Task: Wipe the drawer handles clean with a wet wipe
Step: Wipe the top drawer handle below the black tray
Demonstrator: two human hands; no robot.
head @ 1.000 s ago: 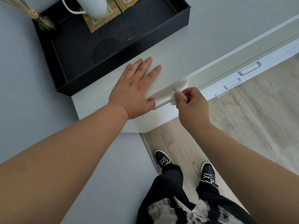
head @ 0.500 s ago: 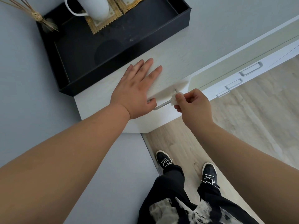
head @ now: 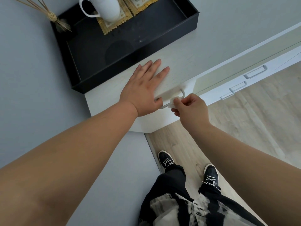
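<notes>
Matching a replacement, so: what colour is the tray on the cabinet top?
Black, matte; the tray shows in the head view.

This looks like a home, likely a living room or bedroom: a pale wood-grain cabinet (head: 179, 51) with metal drawer handles (head: 255, 73) stands against a grey wall (head: 24, 79) on light laminate floor (head: 260, 119). On the tabletop sits a black tray (head: 130, 59) holding a white mug (head: 107, 8) on lace-edged coasters (head: 112, 25), beside a bundle of dried stalks (head: 52, 17). The person wears casual sneakers (head: 166, 159)
</notes>
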